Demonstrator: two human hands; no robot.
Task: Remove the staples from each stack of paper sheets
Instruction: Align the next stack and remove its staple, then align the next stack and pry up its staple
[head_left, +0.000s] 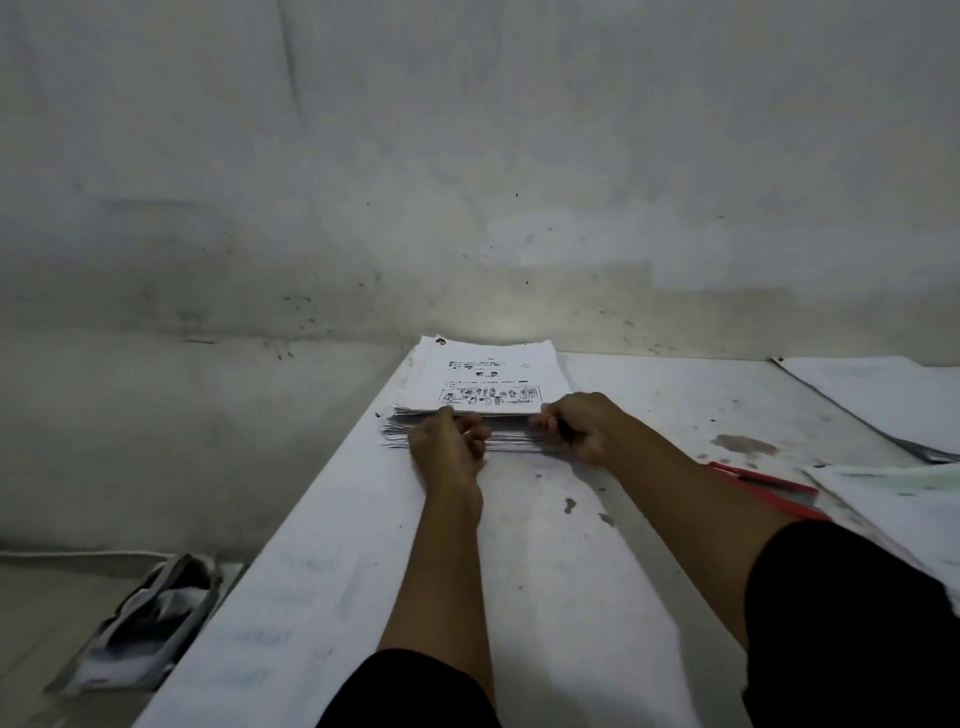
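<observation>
Paper stack (491, 384) edge pinched by both hands, apparently.

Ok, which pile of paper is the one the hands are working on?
Find the long white table against the wall. At its far end, by the left edge, sits a thick paper stack, both hands at its near edge. Unlike the papers on the right, its top sheet shows printed text and a boxed row of cartoon figures.

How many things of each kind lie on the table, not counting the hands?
Paper stacks: 3, one at the hands, one at far right, one at near right
Red tool: 1
Total: 4
</observation>
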